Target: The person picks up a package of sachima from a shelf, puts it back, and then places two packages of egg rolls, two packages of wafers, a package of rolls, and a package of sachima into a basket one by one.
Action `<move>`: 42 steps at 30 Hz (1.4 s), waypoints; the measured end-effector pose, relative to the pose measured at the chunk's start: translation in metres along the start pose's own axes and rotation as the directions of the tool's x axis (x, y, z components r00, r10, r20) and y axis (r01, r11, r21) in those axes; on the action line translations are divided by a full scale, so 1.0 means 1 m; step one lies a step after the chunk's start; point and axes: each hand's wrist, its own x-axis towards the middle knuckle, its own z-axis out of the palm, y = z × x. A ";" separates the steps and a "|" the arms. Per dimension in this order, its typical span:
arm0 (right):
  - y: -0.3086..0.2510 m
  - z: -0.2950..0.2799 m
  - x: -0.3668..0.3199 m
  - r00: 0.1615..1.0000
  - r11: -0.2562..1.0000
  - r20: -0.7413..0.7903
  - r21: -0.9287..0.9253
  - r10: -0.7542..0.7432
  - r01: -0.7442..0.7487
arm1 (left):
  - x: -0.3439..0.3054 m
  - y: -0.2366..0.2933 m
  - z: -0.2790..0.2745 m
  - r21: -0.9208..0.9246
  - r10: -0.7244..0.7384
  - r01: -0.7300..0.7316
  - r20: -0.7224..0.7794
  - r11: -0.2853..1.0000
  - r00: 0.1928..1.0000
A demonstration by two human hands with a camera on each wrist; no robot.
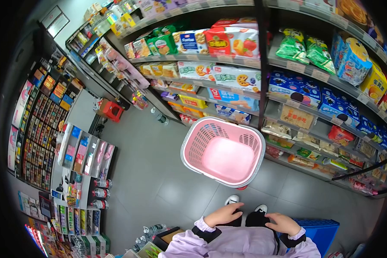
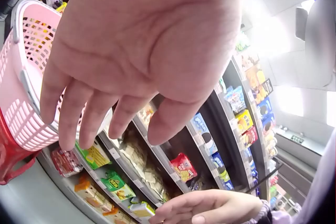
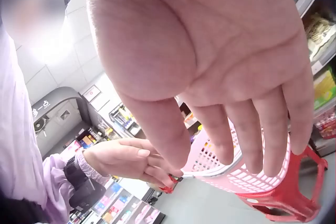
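Both hands hang in front of the person's body and hold nothing. The left hand (image 1: 224,215) has its fingers extended, and its bare palm (image 2: 142,40) fills the left wrist view. Across from it, the right hand (image 1: 284,224) is relaxed, with an uncovered palm in the right wrist view. Ahead of both hands, apart from them, stands a pink plastic basket (image 1: 228,157) with a grey rim and slotted walls. Nothing lies inside it. Under the basket is a red stool (image 3: 283,190), mostly hidden from above in the head view.
Shelves of packaged biscuits and snacks (image 1: 288,88) rise behind the basket and to the right. A counter with display racks (image 1: 79,150) stands at the left. A plastic bottle (image 1: 159,116) is on the grey floor (image 1: 146,172). A blue box (image 1: 316,234) is beside the person.
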 end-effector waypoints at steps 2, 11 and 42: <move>-0.026 0.007 0.014 0.999 0.999 0.021 -0.024 -0.024 0.025 | -0.021 -0.012 -0.010 -0.030 -0.052 0.052 -0.029 0.998 0.998; -0.130 0.097 0.143 0.984 0.978 0.096 -0.132 -0.151 0.163 | -0.128 -0.139 -0.099 -0.155 -0.075 0.050 -0.162 0.987 0.984; -0.352 0.091 0.569 0.992 0.992 0.045 0.025 -0.121 0.120 | -0.168 -0.388 -0.554 -0.525 -0.274 0.091 -0.283 0.846 0.919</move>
